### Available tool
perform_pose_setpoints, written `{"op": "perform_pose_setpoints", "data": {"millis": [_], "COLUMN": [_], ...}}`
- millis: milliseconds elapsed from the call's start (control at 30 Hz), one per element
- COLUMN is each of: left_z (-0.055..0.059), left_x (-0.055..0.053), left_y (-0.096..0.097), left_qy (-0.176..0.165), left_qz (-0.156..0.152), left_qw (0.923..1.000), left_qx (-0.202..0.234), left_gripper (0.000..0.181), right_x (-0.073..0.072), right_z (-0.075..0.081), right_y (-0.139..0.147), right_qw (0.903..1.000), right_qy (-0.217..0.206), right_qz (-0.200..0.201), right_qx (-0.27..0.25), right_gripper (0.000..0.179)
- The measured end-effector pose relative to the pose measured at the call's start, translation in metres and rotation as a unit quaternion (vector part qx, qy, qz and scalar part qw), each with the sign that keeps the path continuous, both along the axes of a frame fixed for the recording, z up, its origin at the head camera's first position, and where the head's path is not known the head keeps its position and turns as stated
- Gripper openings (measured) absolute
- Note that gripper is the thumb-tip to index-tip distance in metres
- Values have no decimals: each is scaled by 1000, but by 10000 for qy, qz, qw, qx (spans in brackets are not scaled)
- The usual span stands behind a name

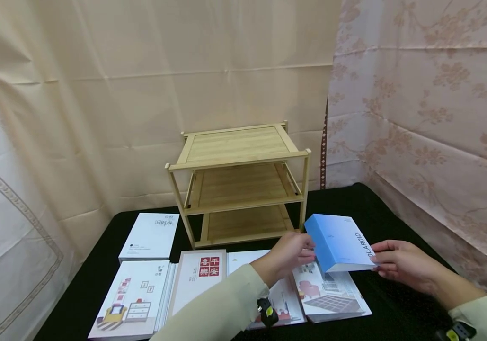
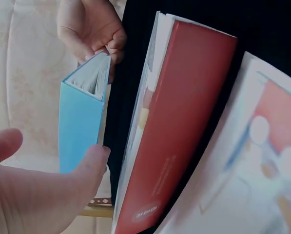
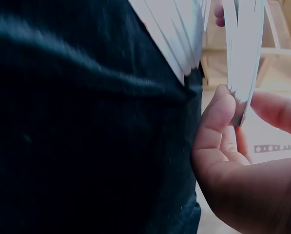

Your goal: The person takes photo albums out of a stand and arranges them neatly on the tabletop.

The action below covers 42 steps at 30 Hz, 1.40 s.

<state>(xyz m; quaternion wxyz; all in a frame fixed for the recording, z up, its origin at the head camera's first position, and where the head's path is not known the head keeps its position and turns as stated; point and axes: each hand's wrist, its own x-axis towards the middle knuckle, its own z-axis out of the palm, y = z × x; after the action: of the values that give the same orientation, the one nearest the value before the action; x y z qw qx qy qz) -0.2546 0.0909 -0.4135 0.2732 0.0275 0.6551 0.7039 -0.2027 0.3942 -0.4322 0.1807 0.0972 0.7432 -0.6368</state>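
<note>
A blue book [image 1: 345,241] with dark lettering on its cover is held tilted above the front right stack. My right hand [image 1: 409,265] pinches its right edge, thumb on one side and fingers on the other, as the right wrist view shows with the page block [image 3: 245,63] between them. At the spine side is my left hand [image 1: 287,255]; in the left wrist view its thumb [image 2: 94,158] overlaps the blue spine [image 2: 81,122], while another finger stands apart from it. Below the blue book lies a book with a pink armchair picture [image 1: 330,300].
Behind the books stands a three-tier wooden shelf [image 1: 234,147]. To the left lie a plain white book [image 1: 149,237], a book with a yellow armchair picture [image 1: 137,284] and one with red squares [image 1: 198,289]. Black cloth [image 1: 68,303] covers the table; curtains [image 1: 226,57] hang around it.
</note>
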Motion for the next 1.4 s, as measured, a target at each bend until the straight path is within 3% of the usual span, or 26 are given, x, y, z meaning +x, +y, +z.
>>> {"op": "perform_pose_setpoints", "data": {"millis": [133,333,533,700,933,1100,1400], "left_z": [-1,-2,-3,2,9,9,2], "left_x": [-6,-16,-23,-30,-44,-49,-54], "left_y": [13,33,56,69,69,73,71], "left_qy": [-322,-409,-518,-367,-100,-175,-545], "left_qz": [216,422,496,668,537,590,677], "left_qw": [9990,9980,9969,9970,9982,9976,9958], "left_qx": [210,249,320,157,-249,-331,-280], "left_gripper": [37,39,64,77,75,70,75], "right_x": [-6,-17,-35,-51,-78,-91,-101], "right_z": [0,-1,-7,-12,-12,-11,-19], "right_y": [8,17,21,21,13,9,5], "right_qw": [9999,9997,9991,9980,9976,9976,9978], "right_qy": [34,69,64,137,179,186,105], "right_qz": [-135,-248,-399,-505,-569,-584,-652], "right_qx": [59,48,-156,-355,-350,-317,-110], "right_gripper": [51,49,55,53,50,50,54]}}
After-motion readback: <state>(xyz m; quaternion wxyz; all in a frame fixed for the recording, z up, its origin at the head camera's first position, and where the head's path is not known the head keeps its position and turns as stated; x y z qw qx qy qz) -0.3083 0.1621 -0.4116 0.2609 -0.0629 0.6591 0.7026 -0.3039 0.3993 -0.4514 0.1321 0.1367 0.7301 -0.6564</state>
